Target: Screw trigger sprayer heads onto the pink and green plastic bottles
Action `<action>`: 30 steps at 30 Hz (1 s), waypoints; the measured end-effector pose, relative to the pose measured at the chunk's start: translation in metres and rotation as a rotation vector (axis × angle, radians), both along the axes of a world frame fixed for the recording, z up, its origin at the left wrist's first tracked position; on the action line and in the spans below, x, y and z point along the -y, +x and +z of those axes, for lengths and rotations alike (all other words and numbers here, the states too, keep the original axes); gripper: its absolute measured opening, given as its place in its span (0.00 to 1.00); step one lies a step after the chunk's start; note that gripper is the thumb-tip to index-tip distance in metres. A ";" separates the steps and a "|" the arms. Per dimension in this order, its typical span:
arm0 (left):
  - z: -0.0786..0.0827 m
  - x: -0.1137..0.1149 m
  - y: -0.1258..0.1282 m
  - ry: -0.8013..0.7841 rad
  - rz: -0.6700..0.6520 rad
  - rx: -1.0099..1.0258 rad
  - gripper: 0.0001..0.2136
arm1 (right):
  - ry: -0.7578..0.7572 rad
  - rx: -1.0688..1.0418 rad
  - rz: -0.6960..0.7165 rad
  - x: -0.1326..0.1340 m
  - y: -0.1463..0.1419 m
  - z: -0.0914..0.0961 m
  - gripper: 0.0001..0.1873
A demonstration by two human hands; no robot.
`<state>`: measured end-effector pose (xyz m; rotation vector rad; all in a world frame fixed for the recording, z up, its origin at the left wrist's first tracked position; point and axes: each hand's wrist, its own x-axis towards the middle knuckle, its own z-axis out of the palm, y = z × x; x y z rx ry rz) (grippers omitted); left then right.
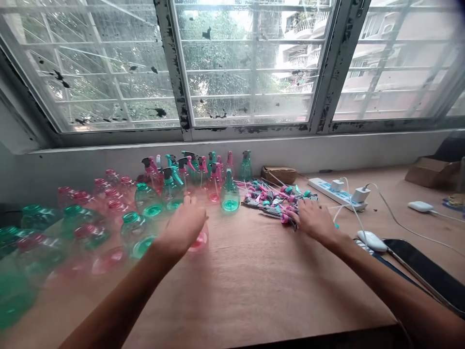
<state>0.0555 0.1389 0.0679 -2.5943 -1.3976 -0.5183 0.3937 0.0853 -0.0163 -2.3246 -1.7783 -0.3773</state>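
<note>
My worktop point(254, 291) carried a white power strip point(336, 193) with chargers, a white mouse point(371, 240), a dark tablet point(428, 271) and a cardboard box point(430, 172).

The left hand point(183, 225) is smeared by motion and covers most of a pink bottle point(199, 241), so there's no telling whether its fingers close on it. On the right hand point(315, 220) the fingertips sink into the heap of spray heads point(271, 198), and what they pinch is hidden. Over at the far left the bottles point(22, 261) blur into green and pink haze, the nearest one cut by the edge. The dark phone point(428, 271) runs off the right edge.
</note>
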 end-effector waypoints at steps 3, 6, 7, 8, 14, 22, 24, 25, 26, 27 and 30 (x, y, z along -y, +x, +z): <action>0.001 0.044 -0.011 -0.139 -0.142 -0.042 0.10 | -0.118 -0.023 0.020 0.011 0.014 -0.015 0.21; -0.021 0.077 -0.015 -0.310 -0.226 0.390 0.35 | -0.130 -0.032 0.055 0.015 0.016 -0.026 0.23; -0.034 0.084 -0.015 -0.346 -0.201 0.514 0.39 | -0.120 -0.038 0.065 0.015 0.016 -0.029 0.24; -0.049 0.089 -0.014 -0.377 -0.149 0.610 0.40 | -0.107 -0.046 0.076 0.015 0.016 -0.030 0.23; -0.108 0.104 -0.015 -0.549 0.013 0.906 0.37 | 0.033 -0.132 0.096 0.016 0.017 -0.025 0.22; -0.105 0.112 -0.009 -0.012 -0.024 0.508 0.33 | 0.583 -0.370 0.214 0.062 -0.027 0.020 0.17; -0.107 0.112 -0.009 0.012 -0.036 0.483 0.34 | 0.694 -0.395 0.224 0.078 -0.040 0.030 0.16; -0.107 0.112 -0.009 0.018 -0.039 0.474 0.34 | 0.726 -0.412 0.216 0.084 -0.045 0.033 0.16; -0.108 0.112 -0.009 0.026 -0.043 0.465 0.34 | 0.741 -0.429 0.205 0.091 -0.050 0.034 0.16; -0.109 0.112 -0.009 0.035 -0.048 0.455 0.34 | 0.743 -0.444 0.200 0.096 -0.055 0.035 0.16; -0.109 0.111 -0.010 0.062 -0.059 0.430 0.34 | 0.730 -0.482 0.206 0.107 -0.064 0.031 0.16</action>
